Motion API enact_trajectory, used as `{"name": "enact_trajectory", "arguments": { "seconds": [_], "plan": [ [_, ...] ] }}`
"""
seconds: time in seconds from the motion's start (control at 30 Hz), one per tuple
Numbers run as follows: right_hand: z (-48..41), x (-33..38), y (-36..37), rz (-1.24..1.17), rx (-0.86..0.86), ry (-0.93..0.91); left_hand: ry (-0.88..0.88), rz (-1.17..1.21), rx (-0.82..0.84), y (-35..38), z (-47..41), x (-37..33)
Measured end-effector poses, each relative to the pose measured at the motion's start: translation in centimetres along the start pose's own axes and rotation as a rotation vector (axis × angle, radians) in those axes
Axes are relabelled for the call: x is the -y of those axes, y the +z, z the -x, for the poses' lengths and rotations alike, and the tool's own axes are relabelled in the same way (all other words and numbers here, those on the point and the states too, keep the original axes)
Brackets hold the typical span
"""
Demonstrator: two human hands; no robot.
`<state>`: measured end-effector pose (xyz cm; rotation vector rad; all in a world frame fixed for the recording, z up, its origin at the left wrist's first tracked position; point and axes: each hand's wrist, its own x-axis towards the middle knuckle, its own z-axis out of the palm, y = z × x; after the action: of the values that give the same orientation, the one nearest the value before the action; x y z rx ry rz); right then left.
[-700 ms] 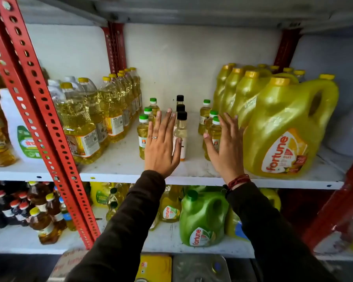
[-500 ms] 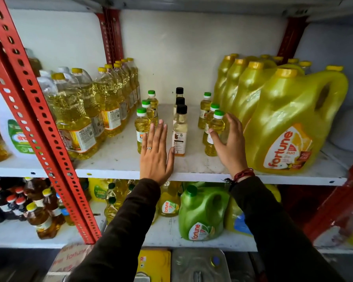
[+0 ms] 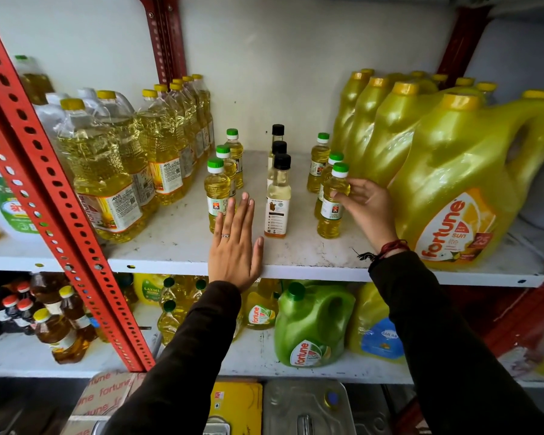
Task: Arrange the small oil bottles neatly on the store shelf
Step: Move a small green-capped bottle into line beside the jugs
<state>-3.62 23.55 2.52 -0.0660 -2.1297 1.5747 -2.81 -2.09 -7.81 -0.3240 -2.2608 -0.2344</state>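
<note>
Three rows of small oil bottles stand on the white shelf (image 3: 311,262). On the left are green-capped yellow bottles, the front one (image 3: 216,186) just beyond my left hand (image 3: 235,246), which lies flat and open at the shelf's front edge. In the middle stand black-capped bottles, the front one (image 3: 277,196) pale with a white label. On the right, my right hand (image 3: 363,202) grips the front green-capped bottle (image 3: 333,211) at its shoulder; two more stand behind it.
Large clear oil bottles (image 3: 107,171) fill the shelf's left side behind a red perforated upright (image 3: 54,196). Big yellow Fortune jugs (image 3: 459,189) crowd the right side. The lower shelf holds a green Fortune jug (image 3: 311,328) and dark oil bottles (image 3: 54,324).
My left hand slid back toward the shelf's front edge. My right hand closed its fingers onto the front right green-capped bottle. The view moved closer and lower.
</note>
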Motion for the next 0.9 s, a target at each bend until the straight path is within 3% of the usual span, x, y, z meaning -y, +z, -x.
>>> {"name": "enact_trajectory", "arguments": {
  "seconds": [0.33, 0.6, 0.9],
  "plan": [
    [0.2, 0.4, 0.5, 0.073, -0.095, 0.004, -0.03, 0.011, 0.027, 0.1, 0.3, -0.1],
    [-0.8, 1.1, -0.1, 0.086, 0.076, -0.04, -0.033, 0.008, 0.045, 0.1, 0.3, -0.1],
    [-0.6, 1.3, 0.5, 0.135, -0.028, -0.048, -0.036, 0.004, 0.05, 0.2, 0.3, 0.0]
  ]
}}
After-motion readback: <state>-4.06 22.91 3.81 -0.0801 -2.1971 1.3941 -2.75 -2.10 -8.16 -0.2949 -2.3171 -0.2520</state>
